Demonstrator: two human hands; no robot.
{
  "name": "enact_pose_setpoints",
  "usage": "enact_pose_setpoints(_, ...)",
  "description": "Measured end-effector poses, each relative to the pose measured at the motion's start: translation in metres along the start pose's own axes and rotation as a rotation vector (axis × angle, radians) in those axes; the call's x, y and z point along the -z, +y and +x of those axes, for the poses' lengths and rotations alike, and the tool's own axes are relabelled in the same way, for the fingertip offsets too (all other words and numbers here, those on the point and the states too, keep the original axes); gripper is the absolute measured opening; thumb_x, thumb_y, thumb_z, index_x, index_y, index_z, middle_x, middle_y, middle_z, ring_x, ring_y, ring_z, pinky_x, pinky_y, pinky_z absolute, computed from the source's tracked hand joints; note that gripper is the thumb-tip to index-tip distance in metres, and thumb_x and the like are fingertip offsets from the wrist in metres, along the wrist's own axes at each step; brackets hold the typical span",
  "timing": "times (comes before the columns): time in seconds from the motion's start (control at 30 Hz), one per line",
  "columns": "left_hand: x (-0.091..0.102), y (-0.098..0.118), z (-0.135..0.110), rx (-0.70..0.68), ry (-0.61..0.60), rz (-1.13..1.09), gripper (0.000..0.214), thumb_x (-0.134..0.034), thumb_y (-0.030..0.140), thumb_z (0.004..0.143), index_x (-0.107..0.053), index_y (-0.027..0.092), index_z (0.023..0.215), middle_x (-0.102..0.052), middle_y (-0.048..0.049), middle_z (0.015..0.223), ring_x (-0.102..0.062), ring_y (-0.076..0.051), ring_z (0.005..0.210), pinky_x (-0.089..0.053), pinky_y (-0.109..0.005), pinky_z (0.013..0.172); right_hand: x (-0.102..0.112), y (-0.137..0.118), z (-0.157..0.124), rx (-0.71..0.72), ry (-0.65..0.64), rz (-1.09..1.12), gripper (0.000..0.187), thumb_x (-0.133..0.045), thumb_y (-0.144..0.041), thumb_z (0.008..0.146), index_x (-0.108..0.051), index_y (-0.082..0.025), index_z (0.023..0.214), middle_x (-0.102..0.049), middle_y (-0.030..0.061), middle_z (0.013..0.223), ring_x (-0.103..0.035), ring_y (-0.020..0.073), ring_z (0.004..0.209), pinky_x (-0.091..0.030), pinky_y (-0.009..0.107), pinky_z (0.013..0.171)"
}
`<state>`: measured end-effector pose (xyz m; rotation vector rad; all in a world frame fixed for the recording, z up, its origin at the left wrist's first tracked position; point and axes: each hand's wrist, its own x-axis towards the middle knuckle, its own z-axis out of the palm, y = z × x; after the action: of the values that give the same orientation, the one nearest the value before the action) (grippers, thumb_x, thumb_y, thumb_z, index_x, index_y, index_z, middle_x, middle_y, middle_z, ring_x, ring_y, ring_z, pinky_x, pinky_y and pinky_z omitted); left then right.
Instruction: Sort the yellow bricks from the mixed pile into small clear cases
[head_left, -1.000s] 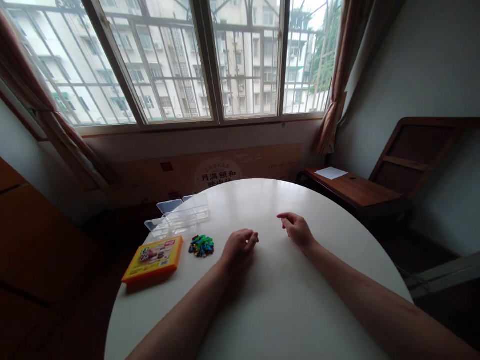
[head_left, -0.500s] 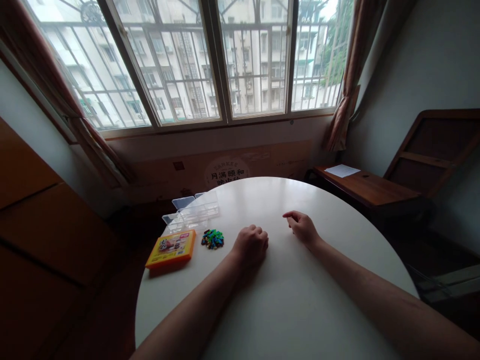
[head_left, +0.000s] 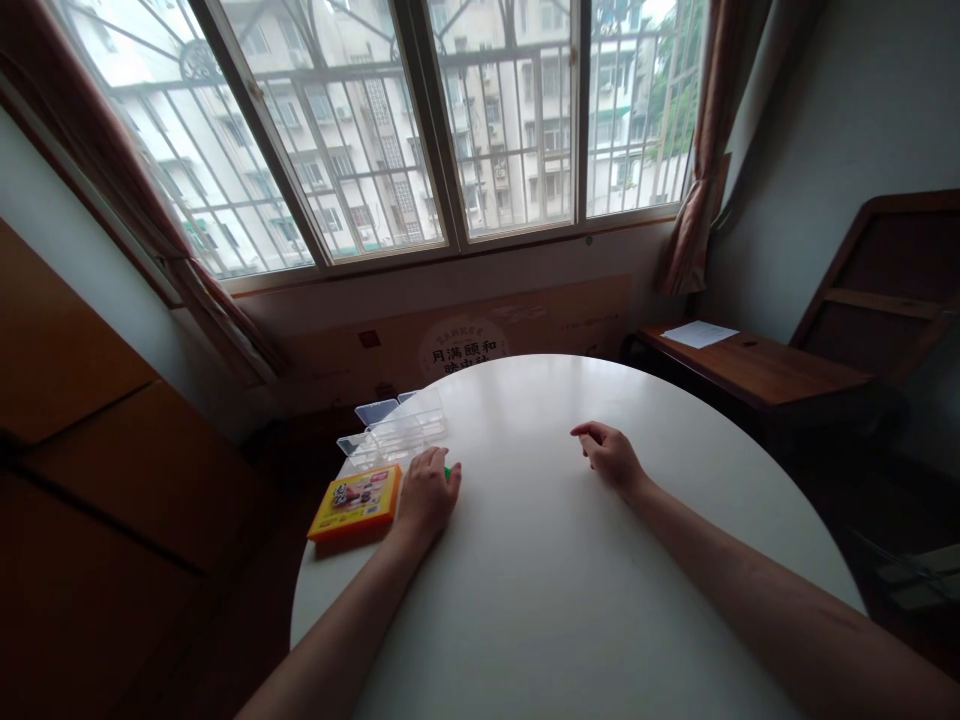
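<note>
My left hand [head_left: 429,492] lies over the pile of small colourful pieces, its fingers spread and its thumb apart. Most of the pile is hidden under it; a bit of green pile [head_left: 448,472] shows between thumb and fingers. Just left of that hand is an orange and yellow box [head_left: 355,503] with a printed lid. Behind it stand clear plastic boxes [head_left: 397,428] with raised lids. Resting on its side on the white table, my right hand [head_left: 609,456] has its fingers curled, the index reaching out a little, with nothing visible in it.
The round white table [head_left: 555,600] spans the middle of the view. Beyond its right edge stands a wooden bench [head_left: 765,370] with a paper sheet [head_left: 700,334] on it. An orange-brown cabinet [head_left: 82,520] is at the left, and a barred window [head_left: 375,140] is ahead.
My left hand has moved left from mid-table onto the pile of small pieces, and its closed fingers have spread. The right hand keeps its place and shape. The view has shifted slightly.
</note>
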<state>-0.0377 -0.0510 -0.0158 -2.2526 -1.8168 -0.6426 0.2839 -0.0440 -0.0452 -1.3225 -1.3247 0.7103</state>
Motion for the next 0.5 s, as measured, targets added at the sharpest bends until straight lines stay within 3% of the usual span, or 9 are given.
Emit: enact_pose_setpoints(0.5, -0.0093, -0.0102, 0.0057, 0.111, -0.081, -0.088, 0.047, -0.042, 0.037, 0.095, -0.062, 0.007, 0.124, -0.064, -0.0177, 0.125, -0.056, -0.028, 0.12, -0.042, -0.04, 0.105, -0.0001, 0.0059, 0.0016, 0.02, -0.03, 0.002, 0.029, -0.052, -0.034, 0.078, -0.072, -0.016, 0.09, -0.057, -0.0007, 0.058, -0.05, 0.0139, 0.047, -0.04, 0.027, 0.05)
